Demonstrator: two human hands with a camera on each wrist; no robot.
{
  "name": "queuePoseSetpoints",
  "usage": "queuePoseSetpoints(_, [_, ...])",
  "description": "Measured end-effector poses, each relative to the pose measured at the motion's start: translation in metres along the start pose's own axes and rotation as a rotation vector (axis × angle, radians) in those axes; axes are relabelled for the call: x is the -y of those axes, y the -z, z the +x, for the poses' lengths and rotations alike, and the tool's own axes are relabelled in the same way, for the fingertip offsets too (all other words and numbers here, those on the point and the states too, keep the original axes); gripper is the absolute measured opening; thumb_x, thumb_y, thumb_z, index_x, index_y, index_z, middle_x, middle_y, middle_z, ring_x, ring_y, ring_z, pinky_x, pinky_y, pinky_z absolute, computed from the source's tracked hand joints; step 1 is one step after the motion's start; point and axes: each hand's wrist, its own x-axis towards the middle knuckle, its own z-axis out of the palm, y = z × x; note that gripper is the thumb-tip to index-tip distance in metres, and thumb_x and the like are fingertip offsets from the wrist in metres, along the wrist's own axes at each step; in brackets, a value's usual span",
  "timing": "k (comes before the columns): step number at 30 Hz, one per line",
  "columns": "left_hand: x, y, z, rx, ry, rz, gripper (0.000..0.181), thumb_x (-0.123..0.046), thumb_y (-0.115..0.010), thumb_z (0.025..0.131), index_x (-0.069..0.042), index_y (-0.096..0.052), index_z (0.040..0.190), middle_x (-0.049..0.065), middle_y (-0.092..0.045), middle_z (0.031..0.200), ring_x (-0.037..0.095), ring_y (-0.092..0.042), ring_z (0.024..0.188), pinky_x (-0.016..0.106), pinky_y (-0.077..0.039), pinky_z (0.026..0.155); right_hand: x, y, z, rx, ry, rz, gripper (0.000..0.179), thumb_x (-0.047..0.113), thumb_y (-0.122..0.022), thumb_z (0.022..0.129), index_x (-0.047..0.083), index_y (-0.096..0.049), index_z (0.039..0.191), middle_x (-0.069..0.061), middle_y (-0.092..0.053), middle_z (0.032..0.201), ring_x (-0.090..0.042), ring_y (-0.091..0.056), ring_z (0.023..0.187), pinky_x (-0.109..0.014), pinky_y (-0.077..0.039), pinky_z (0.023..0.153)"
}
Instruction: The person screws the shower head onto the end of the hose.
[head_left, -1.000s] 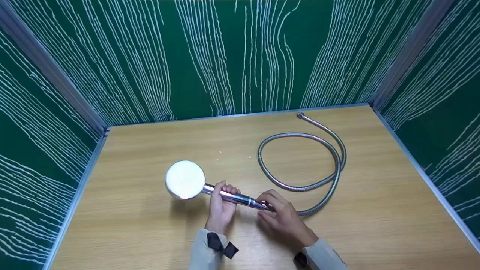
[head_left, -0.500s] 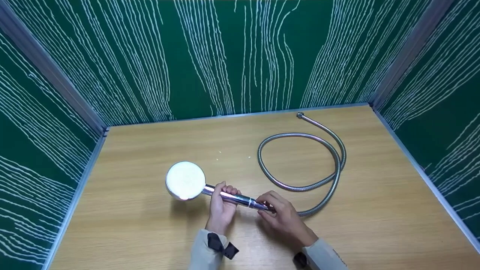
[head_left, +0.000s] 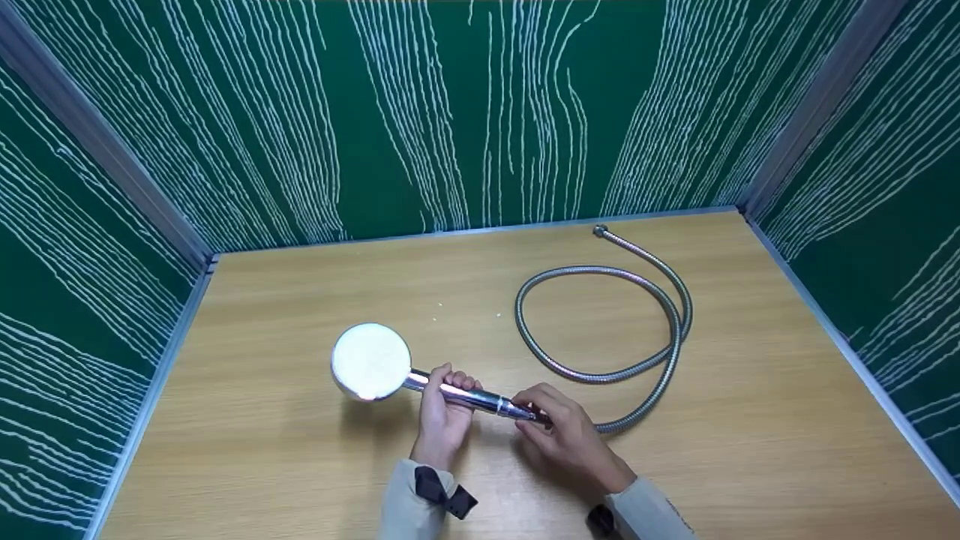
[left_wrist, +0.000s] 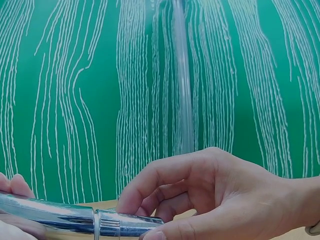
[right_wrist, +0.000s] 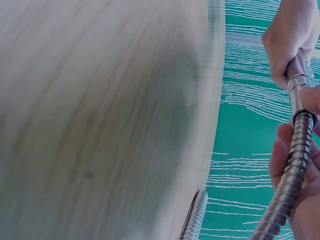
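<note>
A chrome hand shower (head_left: pixel 371 361), its round white face turned up, is held just over the table. My left hand (head_left: pixel 444 420) grips its handle (head_left: pixel 480 397), thumb laid across the top. At the handle's lower end, the fingers and thumb of my right hand (head_left: pixel 566 431) pinch the tapered chrome connector (head_left: pixel 517 410) of the metal shower hose (head_left: pixel 630 421). In the right wrist view the ribbed hose (right_wrist: pixel 295 175) runs straight out of this connector (right_wrist: pixel 296 100), which sits in line against the handle. Whether the threads are engaged is hidden.
The hose loops over the wooden table (head_left: pixel 300 465) to the right, with its free end nut (head_left: pixel 601 231) near the back edge. Tiny white specks lie mid-table. Green panels (head_left: pixel 465 112) with white wavy lines wall the back and both sides.
Almost nothing differs: both hands keep their places on the handle and connector, with only a very slight shift at the right fingertips. The hose lies as before.
</note>
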Motion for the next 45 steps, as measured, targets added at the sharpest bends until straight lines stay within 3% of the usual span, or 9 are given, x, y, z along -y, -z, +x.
queuePoseSetpoints(9, [-0.0010,-0.0013,0.0001,-0.019,0.006,0.003,0.036,-0.012,-0.035,0.099,-0.012,-0.041,0.063,-0.003,-0.043,0.061,0.012,-0.043,0.061,0.025,-0.039,0.068,0.0061,0.0038,0.0014,0.063,-0.108,0.023,0.023,0.010,-0.069,0.085,0.016,-0.063,0.107,0.006,-0.062,0.097,-0.004,-0.058,0.082,-0.024,-0.053,0.068])
queuePoseSetpoints(23, [-0.0005,-0.0023,-0.0003,0.003,0.004,0.007,0.037,-0.012,-0.034,0.099,-0.012,-0.040,0.063,-0.004,-0.042,0.060,0.012,-0.042,0.060,0.025,-0.038,0.068,0.0058,0.0047,0.0015,0.095,-0.134,-0.004,0.022,0.012,-0.067,0.087,0.014,-0.064,0.109,0.005,-0.063,0.098,-0.004,-0.058,0.082,-0.023,-0.053,0.070])
queuePoseSetpoints(35, [0.0009,-0.0023,0.0003,-0.003,-0.007,0.001,0.036,-0.011,-0.034,0.098,-0.012,-0.040,0.063,-0.004,-0.042,0.059,0.011,-0.042,0.060,0.024,-0.038,0.066,0.0005,-0.0019,-0.0014,-0.021,0.028,-0.064,0.038,0.003,-0.078,0.074,0.013,-0.060,0.106,0.004,-0.058,0.103,-0.007,-0.060,0.083,-0.021,-0.052,0.068])
queuePoseSetpoints(45, [0.0010,-0.0009,0.0014,-0.013,-0.002,-0.009,0.036,-0.011,-0.035,0.098,-0.012,-0.041,0.062,-0.003,-0.043,0.059,0.011,-0.043,0.059,0.024,-0.039,0.066,0.0036,-0.0017,-0.0013,-0.026,0.009,-0.066,0.033,0.003,-0.077,0.075,0.014,-0.063,0.103,0.005,-0.061,0.101,-0.006,-0.060,0.083,-0.021,-0.053,0.069])
